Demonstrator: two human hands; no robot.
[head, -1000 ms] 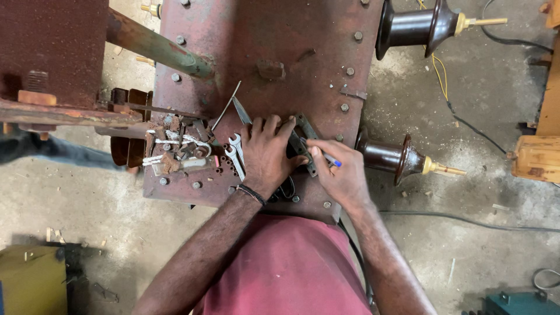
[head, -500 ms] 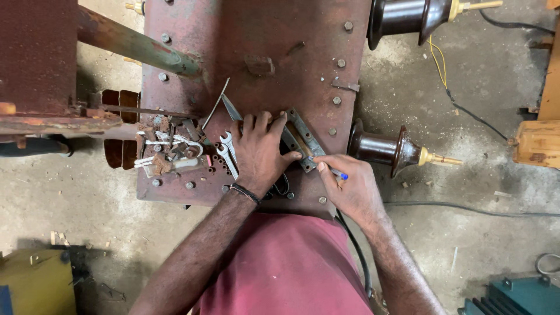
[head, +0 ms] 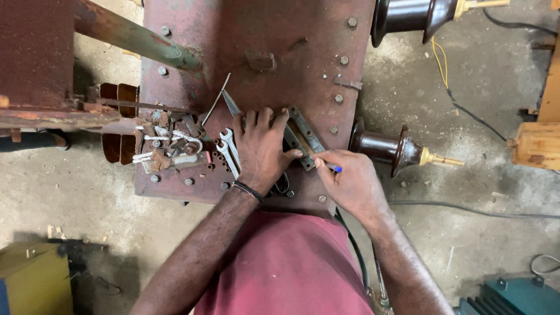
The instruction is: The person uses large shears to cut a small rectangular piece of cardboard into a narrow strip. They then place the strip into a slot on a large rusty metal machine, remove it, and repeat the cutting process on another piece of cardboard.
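The left hand lies flat, fingers spread, at frame centre on the rusted red cover plate, pinning the end of a small rectangular metal frame, apparently to steady it. The right hand, just lower right of it, pinches a blue-tipped pen, its tip at the frame's lower edge. Open-ended spanners lie just left of the left hand.

Two dark brown insulators with brass tips are seen at the rusty plate's right edge. A yellow wire is trailed over the concrete floor. A green rusted pipe is laid upper left. A yellow box is seen lower left.
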